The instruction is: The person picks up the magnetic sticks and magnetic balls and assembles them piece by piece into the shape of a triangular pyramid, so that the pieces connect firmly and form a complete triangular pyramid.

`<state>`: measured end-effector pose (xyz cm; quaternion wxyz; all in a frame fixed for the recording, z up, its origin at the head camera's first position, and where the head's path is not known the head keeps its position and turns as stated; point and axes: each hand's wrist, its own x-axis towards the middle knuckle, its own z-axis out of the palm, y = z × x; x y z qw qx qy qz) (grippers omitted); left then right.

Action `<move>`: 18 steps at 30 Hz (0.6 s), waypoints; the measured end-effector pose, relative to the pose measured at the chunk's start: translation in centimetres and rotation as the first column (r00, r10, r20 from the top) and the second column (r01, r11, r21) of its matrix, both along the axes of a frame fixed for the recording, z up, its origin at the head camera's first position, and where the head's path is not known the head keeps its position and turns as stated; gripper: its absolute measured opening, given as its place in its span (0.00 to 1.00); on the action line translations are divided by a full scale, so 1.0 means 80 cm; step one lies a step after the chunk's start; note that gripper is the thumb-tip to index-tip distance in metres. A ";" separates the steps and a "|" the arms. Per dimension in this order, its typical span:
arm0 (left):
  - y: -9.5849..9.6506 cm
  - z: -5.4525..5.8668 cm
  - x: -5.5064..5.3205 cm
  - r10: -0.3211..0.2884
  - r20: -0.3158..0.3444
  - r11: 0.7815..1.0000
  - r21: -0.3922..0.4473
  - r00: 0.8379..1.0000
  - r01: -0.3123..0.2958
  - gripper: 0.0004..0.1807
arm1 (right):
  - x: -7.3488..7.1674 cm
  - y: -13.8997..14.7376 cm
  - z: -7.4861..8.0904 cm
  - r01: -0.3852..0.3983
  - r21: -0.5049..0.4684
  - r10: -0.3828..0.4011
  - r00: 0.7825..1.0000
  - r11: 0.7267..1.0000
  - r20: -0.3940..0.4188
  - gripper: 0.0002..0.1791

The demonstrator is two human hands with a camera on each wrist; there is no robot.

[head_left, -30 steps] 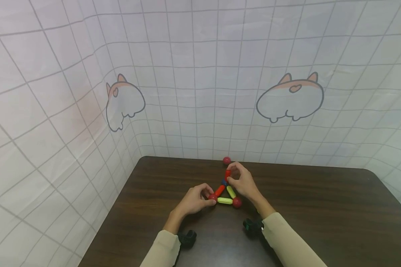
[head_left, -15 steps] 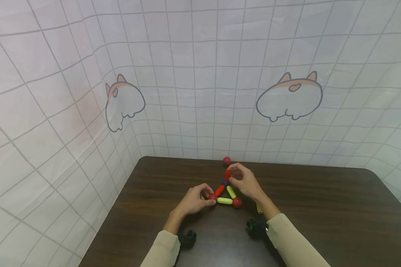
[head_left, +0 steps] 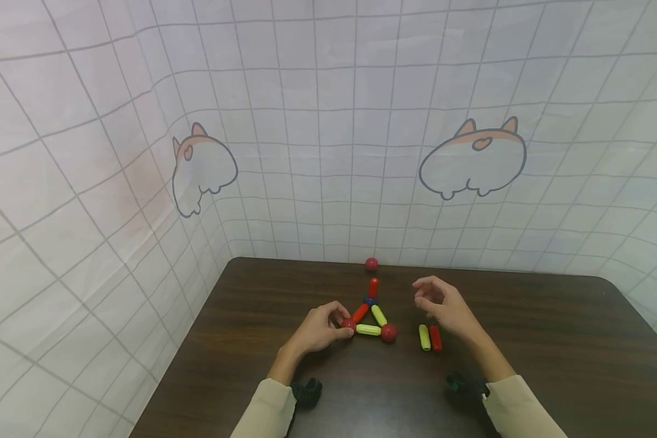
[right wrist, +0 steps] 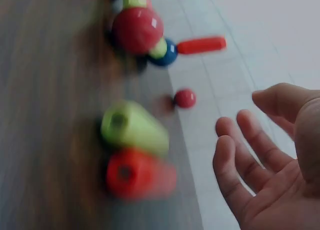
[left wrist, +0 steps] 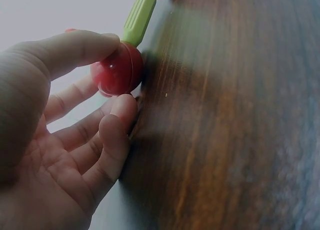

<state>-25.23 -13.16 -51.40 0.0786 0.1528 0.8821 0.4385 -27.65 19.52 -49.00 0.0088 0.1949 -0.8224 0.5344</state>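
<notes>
A triangle of toy rods and balls lies on the table. My left hand (head_left: 320,328) pinches its red ball (left wrist: 118,69) at the left corner between thumb and fingers. A yellow-green rod (head_left: 368,330) joins that ball to a second red ball (head_left: 388,333). One red rod (head_left: 360,313) and another yellow-green rod (head_left: 379,315) run to the blue ball (right wrist: 165,52) at the far corner. From the blue ball a red rod (right wrist: 202,44) stands upright. My right hand (head_left: 443,304) is off to the right, fingers loosely bent, holding nothing.
Below the right hand, a loose yellow-green rod (head_left: 424,337) and a loose red rod (head_left: 435,338) lie side by side on the dark wooden table (head_left: 547,340). A single red ball (head_left: 371,264) sits near the back edge, before the gridded curtain (head_left: 334,152).
My right hand has let go of the upright red rod and moved right, uncovering the two loose rods. The rod stays standing on the blue ball. My left hand has kept its place.
</notes>
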 end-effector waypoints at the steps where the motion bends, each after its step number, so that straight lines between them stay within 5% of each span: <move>1: 0.000 0.000 0.000 0.001 0.000 1.000 -0.002 1.000 -0.001 0.14 | 0.005 0.009 -0.001 0.004 0.017 -0.004 1.000 1.000 0.006 0.17; 9: 0.001 0.000 0.000 0.011 -0.006 1.000 0.005 1.000 -0.011 0.14 | 0.025 0.055 -0.018 -0.021 0.191 0.005 0.996 0.981 0.084 0.18; 18: 0.003 -0.002 -0.001 0.013 -0.002 1.000 0.008 1.000 -0.013 0.14 | 0.030 0.053 -0.018 -0.042 0.302 0.019 0.997 0.953 0.080 0.20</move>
